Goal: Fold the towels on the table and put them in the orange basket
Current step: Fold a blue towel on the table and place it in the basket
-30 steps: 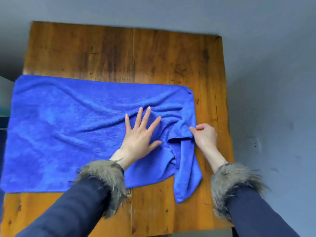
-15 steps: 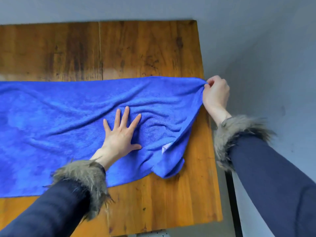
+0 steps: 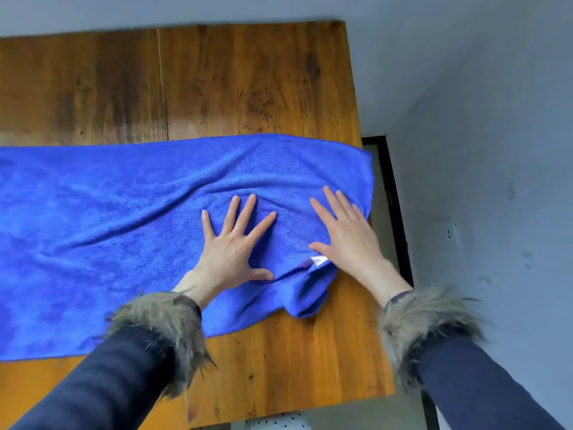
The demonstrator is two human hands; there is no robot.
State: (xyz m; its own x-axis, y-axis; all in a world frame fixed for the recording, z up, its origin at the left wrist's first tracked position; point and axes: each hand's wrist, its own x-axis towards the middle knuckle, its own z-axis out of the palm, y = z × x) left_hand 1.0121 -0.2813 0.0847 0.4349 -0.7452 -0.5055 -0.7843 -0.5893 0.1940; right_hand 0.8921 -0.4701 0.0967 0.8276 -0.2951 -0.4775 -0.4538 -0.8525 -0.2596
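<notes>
Right hand (image 3: 347, 231) has let go of the towel (image 3: 108, 218) corner and come down flat beside the left hand (image 3: 231, 243). Both hands press the towel, fingers straight and spread. Towel lies spread on the table (image 3: 248, 82), near right corner bunched.

Single head-worn wide-angle view, looking forward and steeply down onto the right end of a wooden table (image 3: 254, 85) from close above. Both forearms enter from the bottom edge; grey wall (image 3: 483, 88) fills the top and right. No second view.
</notes>
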